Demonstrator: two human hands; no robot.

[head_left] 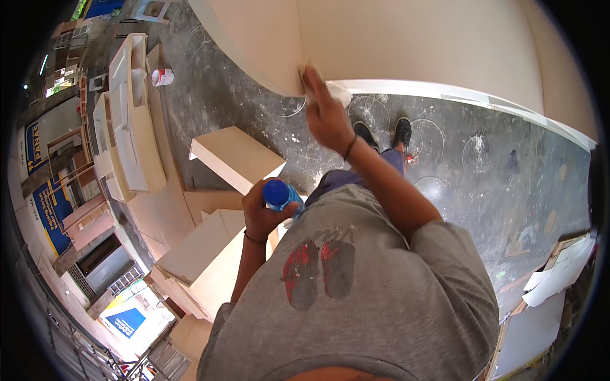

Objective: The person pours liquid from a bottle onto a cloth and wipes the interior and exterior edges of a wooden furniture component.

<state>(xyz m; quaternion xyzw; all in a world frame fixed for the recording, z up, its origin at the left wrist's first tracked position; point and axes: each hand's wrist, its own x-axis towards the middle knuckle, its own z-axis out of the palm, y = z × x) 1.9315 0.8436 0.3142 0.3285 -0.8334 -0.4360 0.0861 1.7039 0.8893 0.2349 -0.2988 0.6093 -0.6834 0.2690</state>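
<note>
While the person looks straight down over a grey shirt, the scene reads as follows.

Right hand: the right hand (327,114) is closed down on a white cloth (335,95), pressing it against the lower edge of a large pale board (406,38).
Cloth: bunched under the fingers, with one end sticking out to the right along the board's white edge strip.
Right wrist: a thin dark band circles it, and the forearm runs down to the grey sleeve.
Left hand: the left hand (260,213) is wrapped around a blue bottle (281,194), held upright close to the chest.
Bottle: only its round blue cap and a little of the blue body show above the fingers.
Left wrist: it too has a thin dark band.
Board: it fills the upper part of the view, standing over the floor, with a curved lower corner at the left.
Floor: grey concrete floor (495,165) marked with white rings and paint spots; two dark shoes (384,134) stand just below the cloth.
Left of the left hand: a small pale box panel (235,155) and stacked pale boards (203,254) lie on the floor.
Farther left: open pale cabinet frames (127,120) lie in a row, with a white can (162,77) beside them.
Far right: white sheets (559,273) lie near the rim.
</note>
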